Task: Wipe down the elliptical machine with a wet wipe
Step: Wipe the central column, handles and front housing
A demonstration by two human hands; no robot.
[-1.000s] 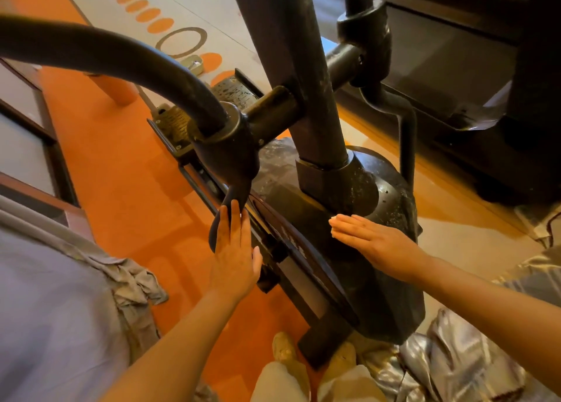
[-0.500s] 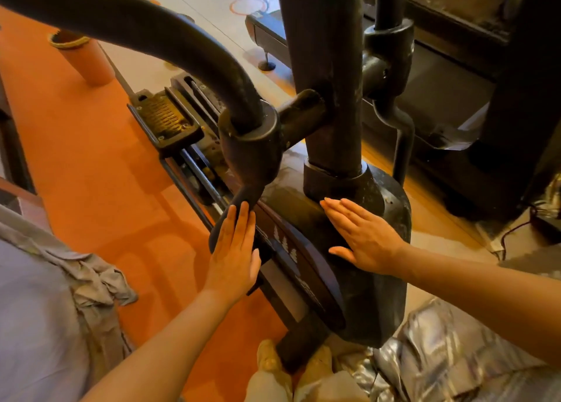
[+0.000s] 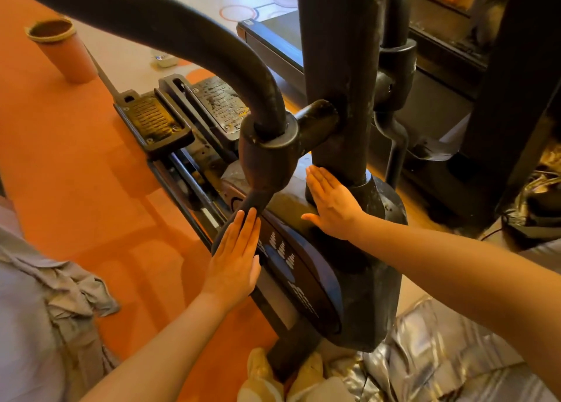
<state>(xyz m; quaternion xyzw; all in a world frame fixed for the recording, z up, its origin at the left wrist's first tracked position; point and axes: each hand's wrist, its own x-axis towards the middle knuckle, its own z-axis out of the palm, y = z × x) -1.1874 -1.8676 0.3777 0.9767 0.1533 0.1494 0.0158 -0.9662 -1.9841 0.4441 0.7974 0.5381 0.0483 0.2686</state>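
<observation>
No wet wipe is visible under either flat palm. The left hand (image 3: 235,262) and right hand (image 3: 332,205), fingers straight, press the elliptical machine (image 3: 358,280); the right moved up toward the post.

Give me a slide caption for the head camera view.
Both hands, left and right, lie flat on the elliptical machine's dark housing; no wipe visible.
</observation>
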